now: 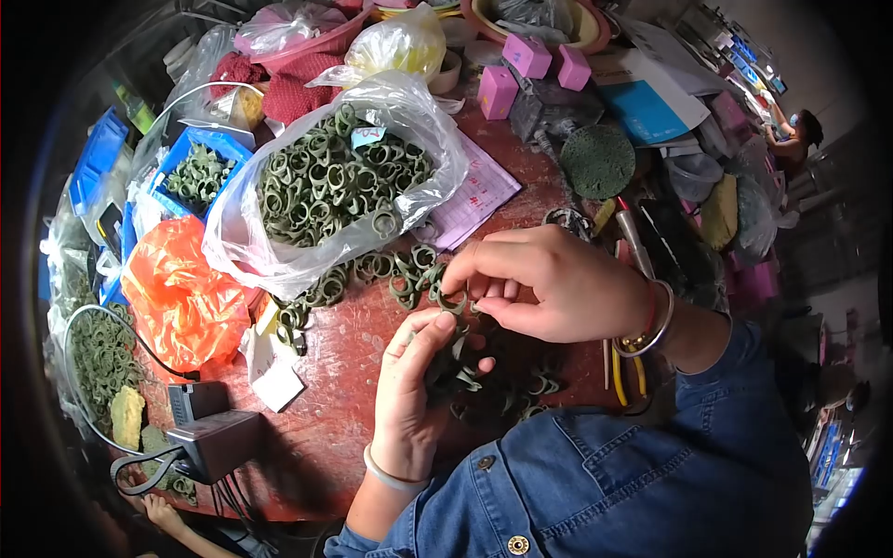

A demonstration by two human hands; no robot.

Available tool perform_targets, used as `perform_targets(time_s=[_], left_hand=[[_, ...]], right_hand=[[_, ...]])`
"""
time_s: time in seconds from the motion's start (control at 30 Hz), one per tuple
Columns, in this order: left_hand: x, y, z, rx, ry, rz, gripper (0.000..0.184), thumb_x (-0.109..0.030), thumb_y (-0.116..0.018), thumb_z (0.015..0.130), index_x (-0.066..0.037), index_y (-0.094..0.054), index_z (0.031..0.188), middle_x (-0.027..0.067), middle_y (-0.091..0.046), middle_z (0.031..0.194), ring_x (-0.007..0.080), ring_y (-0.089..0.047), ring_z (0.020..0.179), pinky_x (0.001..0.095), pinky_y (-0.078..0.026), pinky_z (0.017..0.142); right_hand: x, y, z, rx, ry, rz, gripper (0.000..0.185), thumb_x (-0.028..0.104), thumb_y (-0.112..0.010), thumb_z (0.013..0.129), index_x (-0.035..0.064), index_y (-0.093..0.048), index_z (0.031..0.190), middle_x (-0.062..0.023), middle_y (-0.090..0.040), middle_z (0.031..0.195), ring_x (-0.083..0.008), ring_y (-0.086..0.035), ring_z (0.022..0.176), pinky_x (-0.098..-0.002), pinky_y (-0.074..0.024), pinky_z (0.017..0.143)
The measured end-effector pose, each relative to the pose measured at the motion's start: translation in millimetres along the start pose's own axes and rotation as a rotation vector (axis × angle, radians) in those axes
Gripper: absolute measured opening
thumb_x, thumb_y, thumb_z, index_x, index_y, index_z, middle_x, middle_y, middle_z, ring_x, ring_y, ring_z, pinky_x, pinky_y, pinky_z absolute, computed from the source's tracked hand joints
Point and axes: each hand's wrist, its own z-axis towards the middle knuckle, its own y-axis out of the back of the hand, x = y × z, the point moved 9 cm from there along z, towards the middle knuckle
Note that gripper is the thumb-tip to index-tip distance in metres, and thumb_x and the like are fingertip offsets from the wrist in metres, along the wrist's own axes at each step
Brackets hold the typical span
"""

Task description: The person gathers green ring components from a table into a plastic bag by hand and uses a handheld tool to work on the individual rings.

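Note:
My left hand (414,367) is curled around several dark green rings, its thumb and fingertips close to a single green ring (453,303). Reaching in from the right, my right hand (563,284) has its fingers bent, with the index fingertip at that same ring; whether the thumb touches it I cannot tell. More loose rings (406,284) lie on the table just beyond my hands. A transparent plastic bag (446,158) full of similar rings stands open behind them. Below my right hand, further rings (544,377) lie in shadow.
The red table (339,391) carries an orange bag (181,288), a blue bin (237,153) of green pieces and a grey power adapter (219,442). Pink blocks (528,56), a round green pad (598,161) and yellow-handled pliers (640,372) are toward the right. Another person's hand (163,513) shows lower left.

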Motion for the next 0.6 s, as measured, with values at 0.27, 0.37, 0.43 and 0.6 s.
perform_targets(time_s=[0.27,0.37,0.43,0.6], left_hand=[[5,2,0,0.031,0.048,-0.053,0.013,-0.014,-0.063,0.099,-0.005,-0.062,0.108,0.0109,-0.068,0.102,0.0245,-0.068,0.092,0.0449,-0.062,0.076],[6,6,0,-0.026,0.076,-0.082,0.015,-0.017,-0.065,0.097,-0.009,-0.062,0.109,0.0096,-0.067,0.1,0.0253,-0.066,0.09,0.0457,-0.06,0.076],[6,5,-2,-0.054,0.088,-0.085,0.015,-0.018,-0.065,0.097,-0.008,-0.062,0.108,0.0095,-0.067,0.1,0.0254,-0.065,0.091,0.0452,-0.059,0.075],[15,8,-1,-0.056,0.105,-0.076,0.012,-0.018,-0.064,0.097,-0.009,-0.063,0.106,0.0098,-0.068,0.103,0.0249,-0.064,0.091,0.0437,-0.059,0.073]], right_hand=[[-29,20,-22,-0.096,-0.262,0.209,0.035,0.0,-0.066,0.093,0.0013,-0.06,0.127,-0.0039,-0.071,0.092,-0.0062,-0.068,0.084,-0.0223,-0.0568,0.072],[-40,58,-60,-0.292,-0.39,0.052,0.027,0.0,-0.067,0.094,0.0007,-0.064,0.12,-0.0036,-0.071,0.091,-0.0061,-0.068,0.081,-0.0214,-0.0553,0.069],[-46,75,-93,-0.43,-0.421,-0.029,0.012,0.003,-0.069,0.093,-0.0004,-0.066,0.104,-0.0052,-0.071,0.085,-0.0084,-0.068,0.073,-0.0236,-0.0537,0.064],[-47,73,-163,-0.471,-0.543,-0.416,0.012,0.007,-0.072,0.089,0.001,-0.062,0.092,-0.01,-0.069,0.083,-0.0267,-0.07,0.071,-0.036,-0.0535,0.063]])
